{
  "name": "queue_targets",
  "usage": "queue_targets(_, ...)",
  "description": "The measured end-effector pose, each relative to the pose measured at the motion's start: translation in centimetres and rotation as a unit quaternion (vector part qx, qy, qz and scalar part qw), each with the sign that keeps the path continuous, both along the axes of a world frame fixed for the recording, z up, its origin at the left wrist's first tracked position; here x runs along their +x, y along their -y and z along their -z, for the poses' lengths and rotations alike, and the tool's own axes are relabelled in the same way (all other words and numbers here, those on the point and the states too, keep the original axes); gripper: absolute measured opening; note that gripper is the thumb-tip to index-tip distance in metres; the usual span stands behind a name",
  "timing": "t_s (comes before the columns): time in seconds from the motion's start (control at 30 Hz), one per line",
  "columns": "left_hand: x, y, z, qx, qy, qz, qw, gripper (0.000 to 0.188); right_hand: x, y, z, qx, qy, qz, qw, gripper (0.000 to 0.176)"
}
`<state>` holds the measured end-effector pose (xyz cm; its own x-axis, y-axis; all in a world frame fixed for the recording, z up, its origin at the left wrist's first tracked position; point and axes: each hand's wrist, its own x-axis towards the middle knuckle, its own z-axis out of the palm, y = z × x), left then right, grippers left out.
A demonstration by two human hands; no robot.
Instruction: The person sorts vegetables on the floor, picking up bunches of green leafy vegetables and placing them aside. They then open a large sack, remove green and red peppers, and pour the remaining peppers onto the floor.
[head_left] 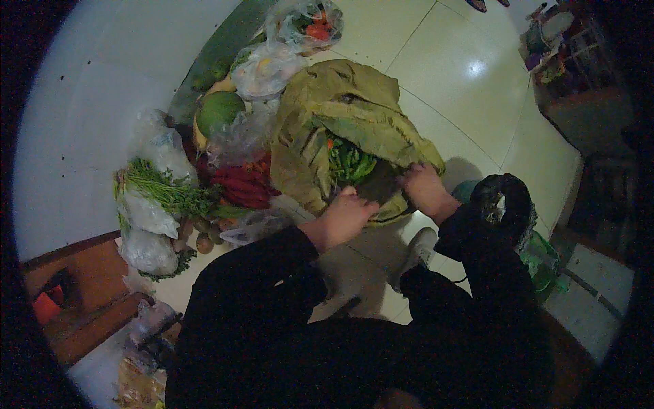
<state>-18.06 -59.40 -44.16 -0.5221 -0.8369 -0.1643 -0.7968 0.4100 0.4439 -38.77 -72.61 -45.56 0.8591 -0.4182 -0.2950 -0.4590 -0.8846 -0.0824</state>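
Observation:
A large olive-tan fabric sack (332, 87) stands on the tiled floor before me, its mouth facing up. Inside it lie green chili peppers (352, 162), with a spot of orange-red among them. My left hand (343, 221) has its fingers curled over the near-left rim. On the right side of the mouth, my right hand (428, 190) grips the edge of the fabric, slightly blurred. The sack's bottom is hidden in shadow.
Left of the sack are dark red vegetables (242, 185), leafy herbs (158, 189), plastic bags (268, 69) and a large green round fruit or gourd (219, 112). A dark round container (503, 204) and a green plastic bag (539, 260) are at right. Wooden furniture (76, 301) borders the lower left.

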Motion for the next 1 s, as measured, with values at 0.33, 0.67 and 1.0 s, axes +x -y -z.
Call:
queue_targets(0.33, 4.3, 6.4, 3.8, 0.037, -0.062, -0.280, 0.957, 0.016, 2.4, 5.5, 4.9, 0.136, 0.111, 0.276, 0.945, 0.033)
queue_targets(0.67, 6.3, 12.2, 7.4, -0.063, -0.009, -0.222, 0.973, 0.017, 2.7, 5.6, 6.3, 0.176, 0.243, 0.389, 0.871, 0.040)
queue_targets(1.0, 5.2, 14.4, 9.1, 0.004, 0.124, -0.140, 0.982, 0.022, 2.5, 5.4, 7.4, 0.195, 0.294, 0.392, 0.849, 0.040)
